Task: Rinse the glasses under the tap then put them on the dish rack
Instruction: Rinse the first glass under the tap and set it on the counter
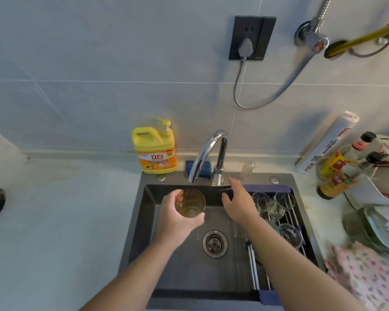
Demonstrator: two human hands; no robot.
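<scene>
1. Over the left half of the sink, just below the tap spout, a glass sits mouth-up in the left hand, whose fingers and thumb wrap round its side.
2. To its right, the right hand is released, fingers straight, stretched toward the base of the tap; whether it touches cannot be told.
3. Across the sink's right side lies a dish rack of metal rods, carrying several clear glasses.
4. A round drain sits in the dark sink floor between the forearms.
5. Behind the sink, a yellow detergent jug stands on the pale counter, with a blue sponge beside the tap.
6. On the right counter stand sauce bottles, a wrapped roll, stacked plates and a floral cloth.
7. Grey wall tiles rise behind, bearing a black socket with a plug in it.
</scene>
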